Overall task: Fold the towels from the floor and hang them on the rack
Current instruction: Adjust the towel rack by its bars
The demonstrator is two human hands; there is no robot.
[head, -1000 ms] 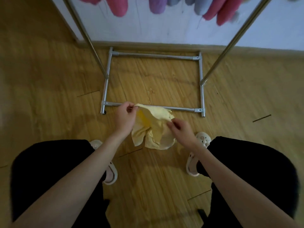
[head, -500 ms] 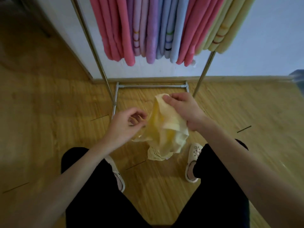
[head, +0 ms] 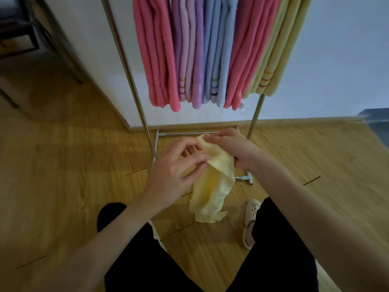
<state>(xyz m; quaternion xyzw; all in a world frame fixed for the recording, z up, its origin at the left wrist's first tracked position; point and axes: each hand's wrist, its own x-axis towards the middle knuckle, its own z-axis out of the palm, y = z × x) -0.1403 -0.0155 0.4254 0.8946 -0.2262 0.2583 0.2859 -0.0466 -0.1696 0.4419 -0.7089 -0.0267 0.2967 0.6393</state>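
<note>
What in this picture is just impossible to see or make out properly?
Head view only:
- Top bar of the rack: cut off by the upper edge, so how the hung towels sit over it is unseen.
- Yellow towel: bunched, so its size and any folds are unclear; the left hand and right hand cover its top edge.
- Left shoe: mostly hidden by the leg.
- Dark furniture, upper left: blurred and cropped.

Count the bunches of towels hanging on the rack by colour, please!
Pink bunches: 2
Purple bunch: 1
Blue bunch: 1
Yellow bunch: 1
Total: 5 bunches
</note>
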